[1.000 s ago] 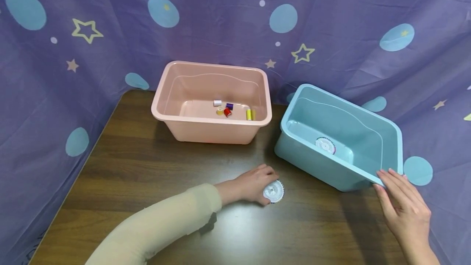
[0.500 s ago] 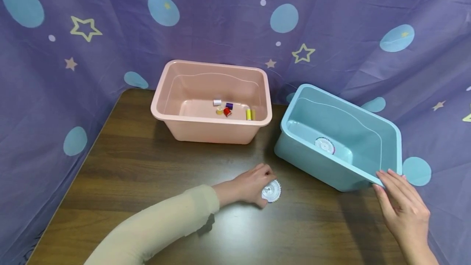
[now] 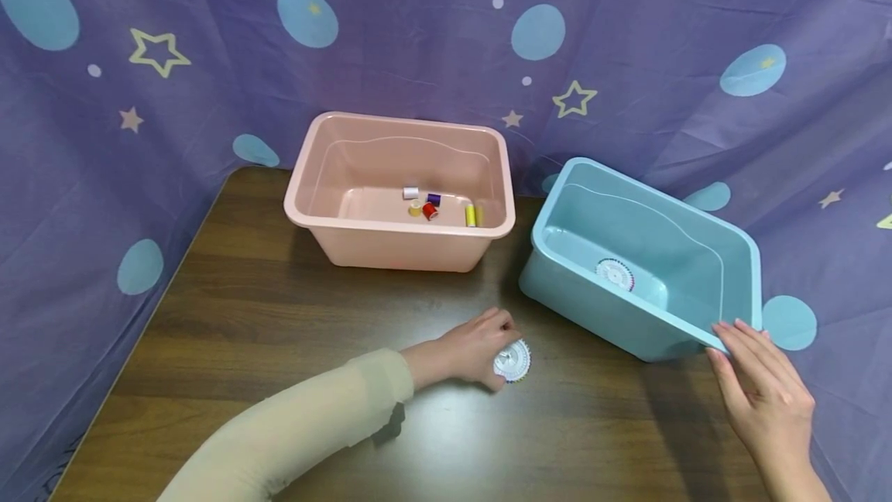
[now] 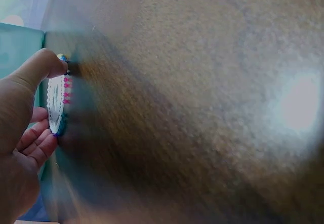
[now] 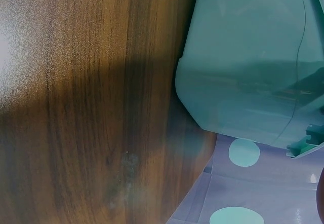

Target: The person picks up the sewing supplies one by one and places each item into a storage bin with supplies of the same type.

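In the head view, a white wheel of sewing pins [image 3: 513, 363] is held at its left edge by my left hand [image 3: 481, 348], low over the table in front of the bins. The left wrist view shows the pin wheel [image 4: 56, 100] edge-on, coloured pin heads round its rim, between thumb and fingers. My right hand [image 3: 770, 386] holds the near right corner of the blue bin [image 3: 595, 302], fingers over the rim and thumb at its outer side. Another pin wheel [image 3: 615, 275] lies on the floor of that bin. In the right wrist view the bin's side [image 5: 238, 72] stands near.
A pink bin [image 3: 397, 250] stands at the back, left of the blue one, with several thread spools, among them a red spool [image 3: 430, 211] and a yellow spool [image 3: 470, 215]. Behind the wooden table [image 3: 279, 331] hangs a purple curtain [image 3: 418, 37] with stars.
My left hand has shifted slightly to the left with the pin wheel in its grip. The right hand stays at the blue bin's corner. The head view has tilted a little.
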`<state>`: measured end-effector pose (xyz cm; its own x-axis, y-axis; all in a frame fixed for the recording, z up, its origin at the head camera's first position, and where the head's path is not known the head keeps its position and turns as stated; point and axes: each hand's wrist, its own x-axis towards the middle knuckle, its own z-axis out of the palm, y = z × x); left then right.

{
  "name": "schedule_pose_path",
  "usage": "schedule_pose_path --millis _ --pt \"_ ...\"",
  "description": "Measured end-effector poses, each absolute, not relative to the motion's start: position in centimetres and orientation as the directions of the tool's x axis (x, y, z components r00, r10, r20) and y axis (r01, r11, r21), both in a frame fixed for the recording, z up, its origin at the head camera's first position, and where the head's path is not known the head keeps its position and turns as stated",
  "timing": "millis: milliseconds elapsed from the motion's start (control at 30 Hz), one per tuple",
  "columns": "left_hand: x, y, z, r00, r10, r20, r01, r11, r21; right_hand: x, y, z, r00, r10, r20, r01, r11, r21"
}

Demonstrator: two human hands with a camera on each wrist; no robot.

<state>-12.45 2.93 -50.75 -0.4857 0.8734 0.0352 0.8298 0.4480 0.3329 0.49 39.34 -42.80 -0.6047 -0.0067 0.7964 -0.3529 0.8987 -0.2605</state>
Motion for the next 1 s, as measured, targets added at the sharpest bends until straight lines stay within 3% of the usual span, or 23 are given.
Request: schedule_pose_path --millis 533,1000 --pt "-12.66 2.92 -50.16 -0.529 0.848 -0.030 0.772 0.495 0.398 0.48 39.16 -42.65 -0.601 -0.002 0.799 -0.363 0.892 -0.270" --pt "-12.92 3.06 -50.62 -0.488 0.873 -0.014 0.804 0.456 0.380 0.43 39.41 -42.92 -0.608 0.005 0.794 -0.351 0.895 -0.275"
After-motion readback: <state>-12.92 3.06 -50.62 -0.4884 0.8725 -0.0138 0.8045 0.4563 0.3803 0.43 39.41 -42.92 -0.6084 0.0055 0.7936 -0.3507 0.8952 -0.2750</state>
